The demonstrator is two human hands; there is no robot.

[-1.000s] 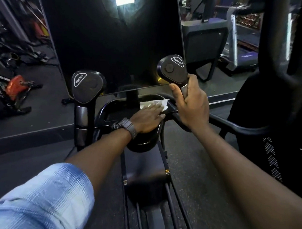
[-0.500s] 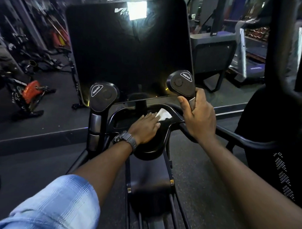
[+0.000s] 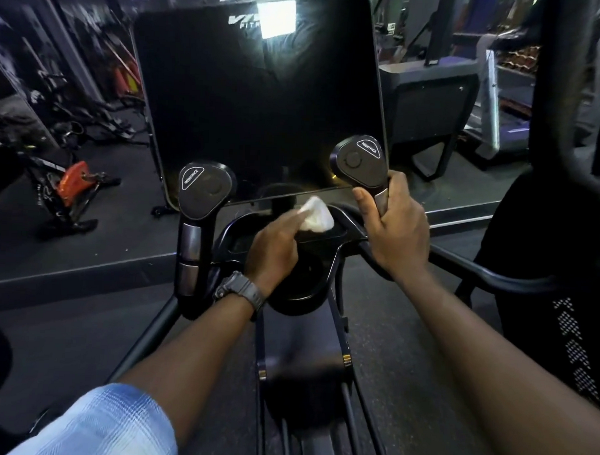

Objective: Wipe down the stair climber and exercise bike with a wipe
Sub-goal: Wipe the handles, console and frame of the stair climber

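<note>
Now crumpled white wipe point(image 3: 315, 220), left hand point(image 3: 273, 248) gripping

- The left arm wears a sleeve point(image 3: 104, 421) of light blue cloth with a faint paler check, pushed up so the forearm is bare.
- A dark wristwatch point(image 3: 241, 291) with a chunky case and ribbed strap sits on the left wrist.
- The right arm point(image 3: 484, 363) is bare, with no sleeve showing.
</note>
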